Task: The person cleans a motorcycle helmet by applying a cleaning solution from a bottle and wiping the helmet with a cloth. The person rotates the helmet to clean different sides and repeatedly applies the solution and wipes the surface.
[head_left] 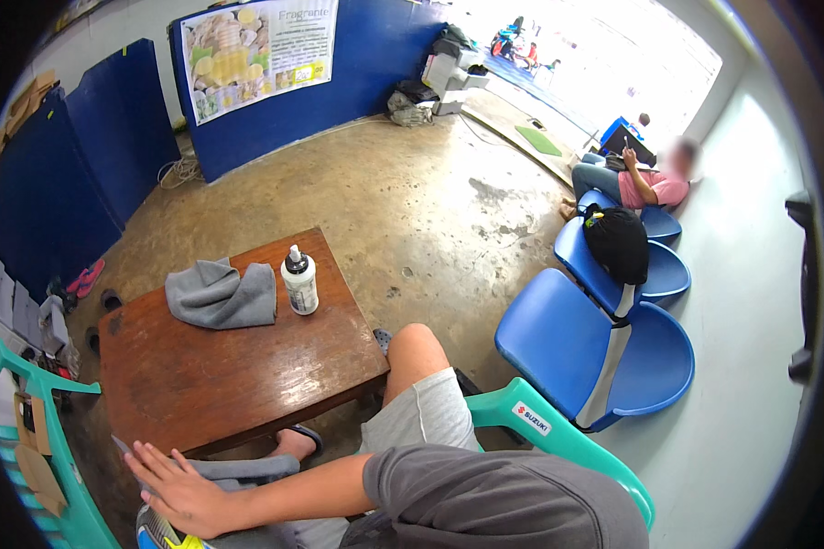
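Note:
My right hand (pixel 181 495) is at the lower left, its fingers stretched out and slightly apart. Just beneath it shows part of a glossy blue, yellow and dark object (pixel 152 529); its kind cannot be made out. Grey cloth (pixel 247 468) lies beside the hand, over my lap area, partly hidden by my forearm. My left hand is out of view. Ahead stands a low brown wooden table (pixel 201 384). A crumpled grey cloth (pixel 222 295) rests on it, next to an upright white bottle (pixel 301 282) with a black top and pale nozzle.
A green plastic chair (pixel 37 384) holding cardboard pieces is at the left. I sit in another green chair (pixel 558 425). Blue linked seats (pixel 554 339) line the right wall, one bearing a black bag (pixel 616 245); a seated person (pixel 652 186) is farther back. Blue partitions (pixel 92 137) stand behind.

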`<state>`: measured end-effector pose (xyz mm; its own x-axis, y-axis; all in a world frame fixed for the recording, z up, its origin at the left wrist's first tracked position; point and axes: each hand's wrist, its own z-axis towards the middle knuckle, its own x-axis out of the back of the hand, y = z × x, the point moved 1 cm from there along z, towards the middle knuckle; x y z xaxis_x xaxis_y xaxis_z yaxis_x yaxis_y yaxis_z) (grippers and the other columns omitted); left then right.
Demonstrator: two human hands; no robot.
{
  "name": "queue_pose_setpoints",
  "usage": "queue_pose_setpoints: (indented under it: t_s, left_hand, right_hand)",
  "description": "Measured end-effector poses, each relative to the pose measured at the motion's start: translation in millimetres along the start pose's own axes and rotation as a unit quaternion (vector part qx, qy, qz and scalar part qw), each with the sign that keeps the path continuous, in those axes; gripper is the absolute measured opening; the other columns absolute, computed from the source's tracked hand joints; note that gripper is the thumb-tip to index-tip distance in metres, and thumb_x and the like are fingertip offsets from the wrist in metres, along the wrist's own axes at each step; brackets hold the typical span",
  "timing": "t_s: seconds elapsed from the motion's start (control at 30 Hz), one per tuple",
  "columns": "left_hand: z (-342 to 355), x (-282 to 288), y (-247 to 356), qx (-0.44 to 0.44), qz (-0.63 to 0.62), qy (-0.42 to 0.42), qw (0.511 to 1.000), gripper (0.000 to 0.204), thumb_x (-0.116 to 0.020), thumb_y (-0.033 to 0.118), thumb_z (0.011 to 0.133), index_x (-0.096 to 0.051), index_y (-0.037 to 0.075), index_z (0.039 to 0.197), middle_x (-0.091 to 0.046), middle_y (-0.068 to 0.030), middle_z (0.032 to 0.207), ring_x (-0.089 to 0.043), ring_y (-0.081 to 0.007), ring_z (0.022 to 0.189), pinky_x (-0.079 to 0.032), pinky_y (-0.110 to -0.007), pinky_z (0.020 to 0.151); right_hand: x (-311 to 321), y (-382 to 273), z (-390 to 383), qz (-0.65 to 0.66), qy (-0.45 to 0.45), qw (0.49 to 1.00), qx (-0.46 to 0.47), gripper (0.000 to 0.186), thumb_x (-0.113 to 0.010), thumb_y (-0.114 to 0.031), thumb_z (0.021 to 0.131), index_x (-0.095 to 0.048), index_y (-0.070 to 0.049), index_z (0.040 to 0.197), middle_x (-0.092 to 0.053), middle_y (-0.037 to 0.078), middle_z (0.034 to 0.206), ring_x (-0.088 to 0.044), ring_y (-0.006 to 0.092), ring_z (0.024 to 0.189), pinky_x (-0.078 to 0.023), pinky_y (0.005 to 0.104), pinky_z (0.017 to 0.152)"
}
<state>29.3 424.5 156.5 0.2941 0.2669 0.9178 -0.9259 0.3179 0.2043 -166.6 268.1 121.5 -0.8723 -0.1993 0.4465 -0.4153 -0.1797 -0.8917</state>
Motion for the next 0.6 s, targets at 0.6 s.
queue_pose_setpoints:
  t_s: [0.6]
  left_hand:
    - [-1.6, -5.4, -6.1, -0.012, -0.009, 0.037, 0.999, 0.114, -0.086, 0.064, 0.08, -0.036, 0.01, 0.167, -0.035, -0.0307, 0.166, -0.042, -0.0534, 0.147, -0.04, -0.066, 0.116]
  right_hand:
    - [-38.7, 14.4, -70.9, -0.163, 0.004, 0.955, 0.247, 0.056, -0.052, -0.036, 0.105, -0.055, 0.015, 0.128, -0.052, 0.038, 0.135, -0.047, 0.0546, 0.134, -0.029, 0.071, 0.117]
